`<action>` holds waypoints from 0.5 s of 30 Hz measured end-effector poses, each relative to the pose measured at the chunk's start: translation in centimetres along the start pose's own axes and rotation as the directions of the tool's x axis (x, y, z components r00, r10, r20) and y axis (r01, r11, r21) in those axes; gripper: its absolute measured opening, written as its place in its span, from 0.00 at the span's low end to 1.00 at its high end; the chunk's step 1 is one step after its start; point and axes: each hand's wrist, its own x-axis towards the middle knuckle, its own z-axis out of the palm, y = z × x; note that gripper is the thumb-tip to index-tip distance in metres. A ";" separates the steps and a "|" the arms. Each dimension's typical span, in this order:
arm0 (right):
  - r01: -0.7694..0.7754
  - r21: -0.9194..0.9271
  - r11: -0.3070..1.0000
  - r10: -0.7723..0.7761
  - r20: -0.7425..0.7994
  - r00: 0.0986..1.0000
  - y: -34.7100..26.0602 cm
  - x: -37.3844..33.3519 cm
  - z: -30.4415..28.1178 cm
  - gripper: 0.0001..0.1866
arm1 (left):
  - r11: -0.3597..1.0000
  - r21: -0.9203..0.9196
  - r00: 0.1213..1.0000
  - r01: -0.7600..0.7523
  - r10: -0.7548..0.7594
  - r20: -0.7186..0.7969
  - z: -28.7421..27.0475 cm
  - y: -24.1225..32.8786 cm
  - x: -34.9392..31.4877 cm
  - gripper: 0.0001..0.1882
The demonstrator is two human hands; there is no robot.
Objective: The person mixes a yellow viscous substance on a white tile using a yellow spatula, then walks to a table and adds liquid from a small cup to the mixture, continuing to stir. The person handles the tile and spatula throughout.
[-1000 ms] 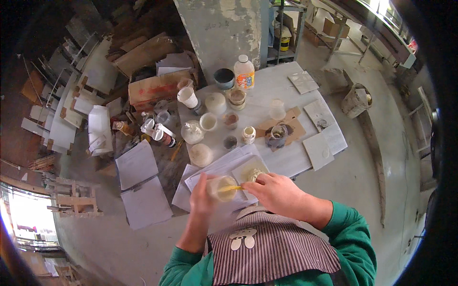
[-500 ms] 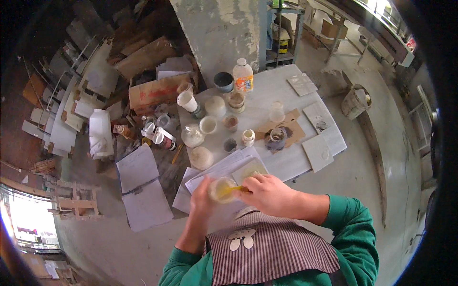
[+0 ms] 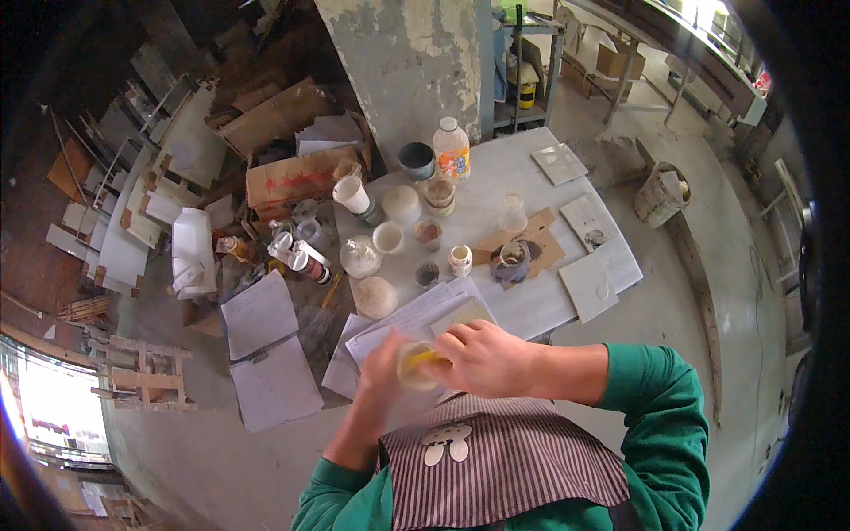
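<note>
My left hand (image 3: 381,370), blurred by motion, is wrapped round a clear plastic cup (image 3: 413,379) in front of my apron. Pale yellowish stuff shows inside the cup. Over its rim my right hand (image 3: 482,357) pinches a yellow stick (image 3: 423,357), whose lower end dips into the cup; its exact shape is partly hidden by my fingers. White paper sheets (image 3: 403,326) lie on the table just beyond both hands.
On the white table (image 3: 553,203) stand a bottle with an orange label (image 3: 452,149), a dark cup (image 3: 416,159), a jar on cardboard (image 3: 511,259) and several other cups. Pale square tiles (image 3: 588,286) lie at the right edge. An open clipboard (image 3: 270,350) rests at left; a bucket (image 3: 662,195) stands right.
The cup has tilted and shifted slightly, its rim now turned more toward my right hand. My right hand has moved a little left with the stick. The left hand looks more blurred.
</note>
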 end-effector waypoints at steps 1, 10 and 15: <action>-0.019 -0.010 1.000 0.019 -0.003 1.000 -0.1 0.1 0.0 0.17 | 0.998 0.062 1.000 0.030 -0.029 -0.005 0.1 0.1 -0.1 0.26; -0.165 0.104 0.981 0.163 0.027 0.986 -0.6 -0.5 0.3 0.09 | 0.999 0.038 0.994 -0.012 0.016 -0.107 1.8 4.2 -1.1 0.25; -0.262 0.107 0.959 0.244 0.156 0.957 -0.6 -0.6 0.5 0.09 | 0.880 -0.417 0.941 0.228 -0.309 -0.137 2.5 3.9 -1.0 0.28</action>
